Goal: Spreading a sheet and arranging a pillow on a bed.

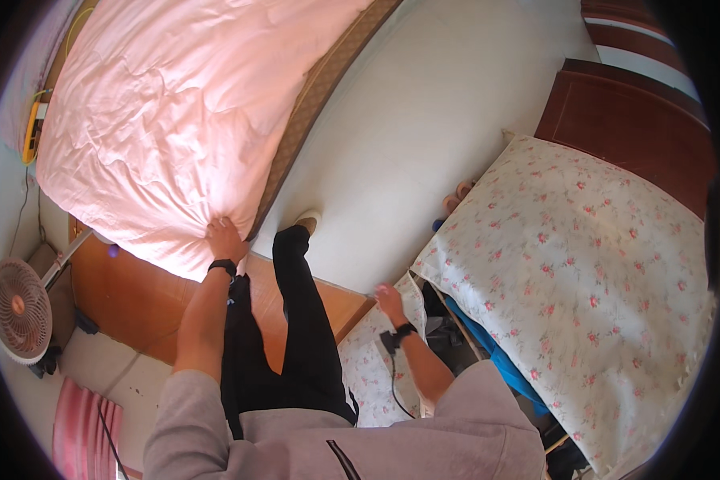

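Observation:
A rumpled pink quilt [160, 104] covers the bed at the upper left. My left hand [226, 240] grips its near edge close to the bed's corner, and creases fan out from the fingers. Part of the grip is hidden in the cloth. My right hand [390, 304] is lifted at my right side with nothing in it, its fingers loosely bent and slightly apart. Below that hand hangs a white flowered cloth [376, 352]. A dark band with a small device and cable [394, 340] is on my right wrist; a black band [224, 265] circles my left.
A pink fan [20, 310] stands at the far left, near a yellow power strip [34, 132]. On the right, a flowered cloth [568, 264] drapes a large piece of furniture beside a dark red cabinet [628, 120]. Pale floor [408, 136] runs between bed and furniture. A striped pink stool [88, 428] stands lower left.

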